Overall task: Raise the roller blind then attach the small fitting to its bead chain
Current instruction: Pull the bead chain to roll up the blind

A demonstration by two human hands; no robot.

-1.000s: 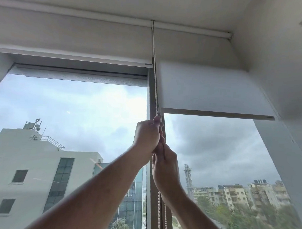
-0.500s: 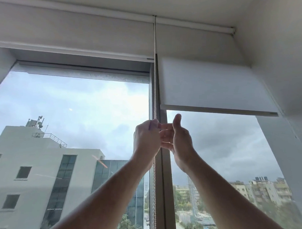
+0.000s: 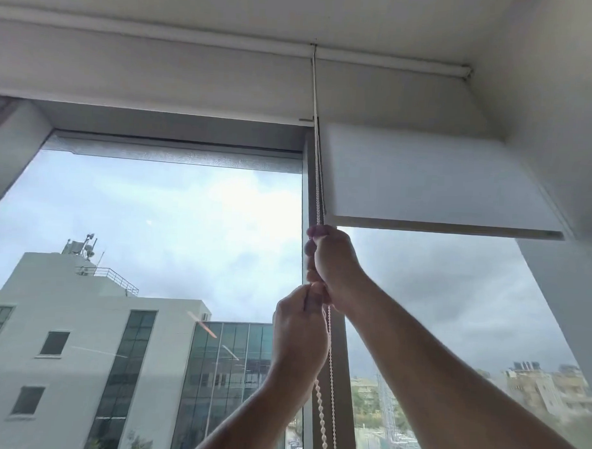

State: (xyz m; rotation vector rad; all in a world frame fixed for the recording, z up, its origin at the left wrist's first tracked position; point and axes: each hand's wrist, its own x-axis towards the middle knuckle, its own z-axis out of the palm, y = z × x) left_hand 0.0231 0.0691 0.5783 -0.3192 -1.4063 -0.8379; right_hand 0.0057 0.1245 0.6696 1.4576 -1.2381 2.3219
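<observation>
A white roller blind [image 3: 430, 178] hangs over the top of the right window pane, its bottom bar [image 3: 449, 228] well above mid-window. The white bead chain [image 3: 315, 158] runs down from the roller beside the window's centre post. My right hand [image 3: 333, 266] is fisted around the chain just under the blind's lower left corner. Directly below it, my left hand [image 3: 299, 335] grips the same chain. Two strands of beads [image 3: 325, 410] dangle beneath the hands. No small fitting is visible.
A second blind [image 3: 142, 81] over the left pane is rolled up almost fully. The grey centre post [image 3: 341, 377] stands behind the chain. A white wall [image 3: 566, 133] closes in on the right. Buildings and cloudy sky lie beyond the glass.
My right hand has gone from open beside the chain to gripping it on top. My left hand has dropped below the right. The blind's bottom bar sits slightly higher.
</observation>
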